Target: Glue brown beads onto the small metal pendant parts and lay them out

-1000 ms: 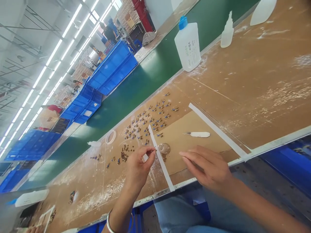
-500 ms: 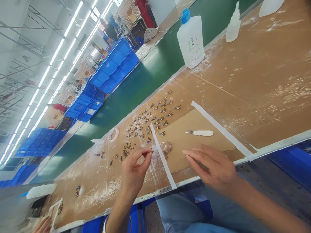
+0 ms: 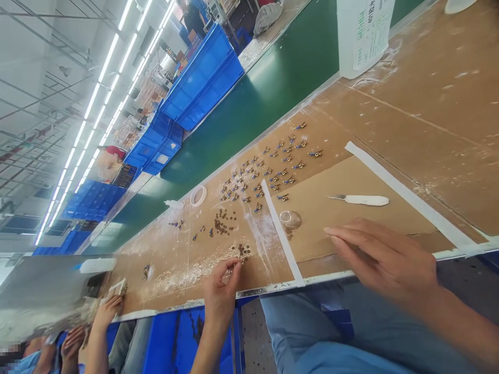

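Observation:
My left hand (image 3: 223,285) is closed in a pinch at the near side of a small pile of dark brown round pieces (image 3: 243,250). Whatever its fingertips hold is too small to make out. Over the brown board, my right hand (image 3: 384,257) hovers with thumb and forefinger pressed together; anything between them is hidden. A small clear cup (image 3: 290,219) stands left of its fingertips, and a white-handled knife (image 3: 367,200) lies beyond it. Many small blue-and-gold figures (image 3: 268,171) are spread farther back. More brown round pieces (image 3: 223,222) lie loose left of them.
White tape strips (image 3: 283,234) run across the table. A tape roll (image 3: 198,196) and a small white bottle (image 3: 174,204) sit near the green belt (image 3: 230,132). A large white bottle (image 3: 364,39) stands at the back right. At lower left, a co-worker's hand (image 3: 109,309) touches a white frame.
My left hand has moved toward the table's near edge, by the small pile of brown pieces it had partly hidden. My right hand stays pinched above the board. The view has shifted.

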Tool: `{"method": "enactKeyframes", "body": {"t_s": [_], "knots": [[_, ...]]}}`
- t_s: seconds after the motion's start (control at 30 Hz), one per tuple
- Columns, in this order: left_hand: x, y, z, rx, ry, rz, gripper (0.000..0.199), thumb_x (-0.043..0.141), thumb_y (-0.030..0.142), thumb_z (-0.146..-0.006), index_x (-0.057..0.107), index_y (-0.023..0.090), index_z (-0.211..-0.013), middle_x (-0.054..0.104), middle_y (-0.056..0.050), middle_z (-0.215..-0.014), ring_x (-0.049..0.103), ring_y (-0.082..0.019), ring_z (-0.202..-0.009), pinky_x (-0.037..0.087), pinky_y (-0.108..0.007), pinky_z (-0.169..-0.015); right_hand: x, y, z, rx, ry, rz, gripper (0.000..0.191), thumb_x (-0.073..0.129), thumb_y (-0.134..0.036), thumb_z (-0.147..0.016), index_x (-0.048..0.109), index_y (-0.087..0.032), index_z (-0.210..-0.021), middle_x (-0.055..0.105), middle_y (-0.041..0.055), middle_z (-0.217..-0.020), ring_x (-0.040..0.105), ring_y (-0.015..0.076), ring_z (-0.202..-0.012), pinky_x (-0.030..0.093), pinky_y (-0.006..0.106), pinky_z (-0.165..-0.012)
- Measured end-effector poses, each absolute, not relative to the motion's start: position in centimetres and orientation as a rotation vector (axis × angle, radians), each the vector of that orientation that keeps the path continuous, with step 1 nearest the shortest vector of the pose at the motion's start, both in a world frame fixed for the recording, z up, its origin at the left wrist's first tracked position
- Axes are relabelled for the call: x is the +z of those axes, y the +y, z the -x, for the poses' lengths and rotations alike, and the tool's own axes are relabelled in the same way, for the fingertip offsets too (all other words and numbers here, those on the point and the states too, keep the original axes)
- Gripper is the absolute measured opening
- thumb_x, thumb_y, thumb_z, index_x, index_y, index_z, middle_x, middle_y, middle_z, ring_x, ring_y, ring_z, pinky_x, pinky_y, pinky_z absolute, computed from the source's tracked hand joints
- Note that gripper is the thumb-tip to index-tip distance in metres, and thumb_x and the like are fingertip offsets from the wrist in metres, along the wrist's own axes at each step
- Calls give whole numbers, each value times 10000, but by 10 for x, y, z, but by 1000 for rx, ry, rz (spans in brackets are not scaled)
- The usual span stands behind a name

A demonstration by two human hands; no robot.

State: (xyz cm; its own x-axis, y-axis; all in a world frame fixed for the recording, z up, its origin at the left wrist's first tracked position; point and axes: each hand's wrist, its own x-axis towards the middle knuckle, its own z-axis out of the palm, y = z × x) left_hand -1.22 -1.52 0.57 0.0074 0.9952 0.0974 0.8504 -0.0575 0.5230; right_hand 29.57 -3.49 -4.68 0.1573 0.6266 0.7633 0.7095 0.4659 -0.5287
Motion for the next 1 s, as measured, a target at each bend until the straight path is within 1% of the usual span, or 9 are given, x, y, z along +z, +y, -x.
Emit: {"method": "enactKeyframes", "body": {"t_s": [0.1, 0.27, 0.4, 0.53, 0.7, 0.9, 1.0], "knots": [[13, -12, 8, 591, 1866, -2071, 179, 635, 365, -852, 747, 226, -840, 769, -45, -848, 728, -230, -834, 584, -339, -760, -48, -35, -296, -107, -1534, 1217, 293, 638, -104, -858, 615, -233, -1120, 704, -8, -854, 665, 124, -742, 546, 263, -724], [13, -9, 6, 579, 1831, -2086, 157, 637, 339, -842, 742, 224, -817, 767, -38, -817, 727, -219, -795, 581, -322, -735, -45, -34, -296, -104, -1548, 1217, 260, 644, -76, -843, 632, -204, -1069, 706, 0, -843, 670, 125, -744, 538, 255, -724], [12, -9, 7, 572, 1819, -2068, 152, 639, 331, -841, 744, 222, -828, 764, -34, -814, 723, -212, -788, 574, -316, -740, -43, -34, -297, -123, -1554, 1215, 236, 637, -82, -856, 625, -193, -1063, 705, 0, -840, 666, 116, -745, 538, 248, -740], [13, -8, 9, 542, 1836, -2051, 152, 642, 331, -840, 742, 217, -822, 756, -30, -785, 713, -207, -766, 564, -319, -753, -44, -34, -297, -151, -1559, 1240, 229, 638, -104, -866, 619, -205, -1071, 702, -7, -835, 661, 111, -735, 534, 238, -725], [15, -8, 11, 449, 1824, -2037, 164, 623, 333, -874, 740, 220, -862, 758, -35, -833, 712, -203, -793, 555, -303, -749, -45, -34, -296, -122, -1546, 1240, 262, 636, -112, -864, 618, -242, -1091, 704, -25, -829, 666, 111, -714, 533, 243, -692], [17, -2, 7, 383, 1798, -2101, 156, 619, 321, -870, 738, 221, -852, 761, -37, -828, 716, -206, -783, 554, -301, -727, -45, -34, -296, -113, -1535, 1228, 300, 633, -100, -857, 607, -250, -1115, 706, -28, -834, 663, 111, -712, 542, 248, -715], [19, 0, 4, 361, 1766, -2192, 157, 601, 307, -871, 731, 222, -848, 763, -40, -829, 721, -208, -783, 554, -299, -706, -45, -33, -297, -95, -1544, 1213, 303, 634, -80, -849, 607, -229, -1112, 706, -19, -845, 663, 109, -729, 542, 244, -738]]}}
